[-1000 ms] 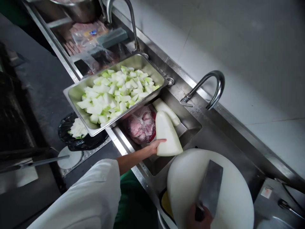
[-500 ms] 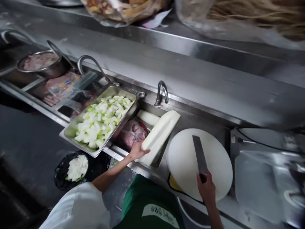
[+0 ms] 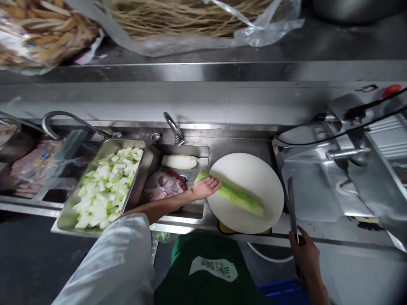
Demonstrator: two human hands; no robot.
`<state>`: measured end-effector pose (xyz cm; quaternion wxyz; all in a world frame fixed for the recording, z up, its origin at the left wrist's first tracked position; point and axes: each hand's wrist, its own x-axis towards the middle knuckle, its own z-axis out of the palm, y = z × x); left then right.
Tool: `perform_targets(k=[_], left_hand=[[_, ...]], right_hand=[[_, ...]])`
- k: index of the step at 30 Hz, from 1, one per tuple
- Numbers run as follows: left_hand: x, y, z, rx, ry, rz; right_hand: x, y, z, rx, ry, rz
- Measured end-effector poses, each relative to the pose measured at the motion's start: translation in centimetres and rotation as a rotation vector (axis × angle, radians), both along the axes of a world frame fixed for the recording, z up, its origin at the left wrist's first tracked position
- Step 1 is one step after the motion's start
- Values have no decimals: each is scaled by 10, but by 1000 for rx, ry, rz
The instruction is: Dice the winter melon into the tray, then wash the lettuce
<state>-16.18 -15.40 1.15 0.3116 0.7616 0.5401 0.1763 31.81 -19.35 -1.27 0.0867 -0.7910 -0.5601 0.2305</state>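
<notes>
A long piece of peeled winter melon (image 3: pixel 240 198), pale green side up, lies slanting across the round white cutting board (image 3: pixel 254 169), its left end jutting past the rim. My left hand (image 3: pixel 206 188) is over that end, with its fingers closed across the top; the thumb is hidden. Off the board's right side, my right hand (image 3: pixel 304 250) grips the dark handle of a cleaver (image 3: pixel 292 203), whose blade points away from me, clear of the melon. Another white melon piece (image 3: pixel 179 161) lies in the sink (image 3: pixel 190 209), near a bag of raw meat (image 3: pixel 163 186).
A deep metal tray (image 3: pixel 59 224) of cut melon chunks stands left of the sink. Behind are a faucet (image 3: pixel 174 127) and an overhead shelf (image 3: pixel 203 70) with bagged dried food. A metal machine (image 3: pixel 321 190) with a cable stands right of the board.
The melon piece has gone from over the sink onto the board, turned green side up, with my left hand. My right hand has carried the cleaver rightward off the board. The view has swung right.
</notes>
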Motion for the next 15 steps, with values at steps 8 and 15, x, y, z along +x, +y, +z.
perform_targets(k=[8, 15], left_hand=[[33, 25, -23, -132, -94, -267], [38, 12, -38, -55, -63, 144]], right_hand=[[2, 1, 11, 80, 127, 66], [-27, 64, 15, -122, 264, 442]])
